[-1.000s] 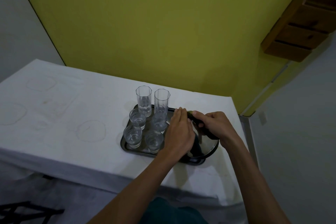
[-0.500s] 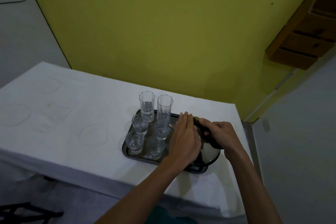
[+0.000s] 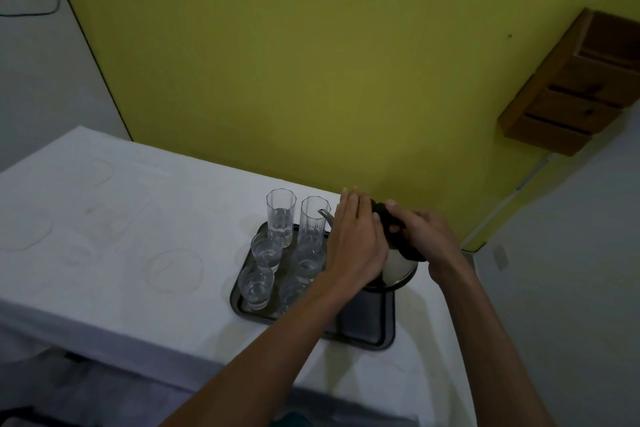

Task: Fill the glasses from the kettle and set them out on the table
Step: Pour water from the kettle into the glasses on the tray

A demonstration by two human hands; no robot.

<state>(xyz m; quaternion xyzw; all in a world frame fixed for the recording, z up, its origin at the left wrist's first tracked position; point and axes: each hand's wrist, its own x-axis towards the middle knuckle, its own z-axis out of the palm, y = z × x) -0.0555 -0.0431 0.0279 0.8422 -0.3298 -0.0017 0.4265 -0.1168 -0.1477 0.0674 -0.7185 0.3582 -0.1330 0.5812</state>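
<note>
A dark tray [image 3: 367, 326] lies on the white-clothed table [image 3: 138, 253] and carries several clear glasses. Two tall glasses [image 3: 281, 215] stand at its far edge, and short round glasses [image 3: 257, 284] sit in front with a little water in them. A metal kettle [image 3: 398, 269] with a black handle is lifted and tipped left above the tray's right part, its spout over the right tall glass [image 3: 313, 222]. My right hand [image 3: 422, 236] grips the handle. My left hand [image 3: 356, 243] lies flat on the kettle's lid and side, hiding most of the body.
A yellow wall stands close behind the table. A wooden shelf unit [image 3: 581, 90] hangs on the wall at the right. The table's right edge runs just beyond the tray, with grey floor below. Faint ring marks stain the cloth to the left.
The kettle has risen off the tray and tipped toward the tall glasses, exposing the bare right part of the tray. Both hands moved up and away with it.
</note>
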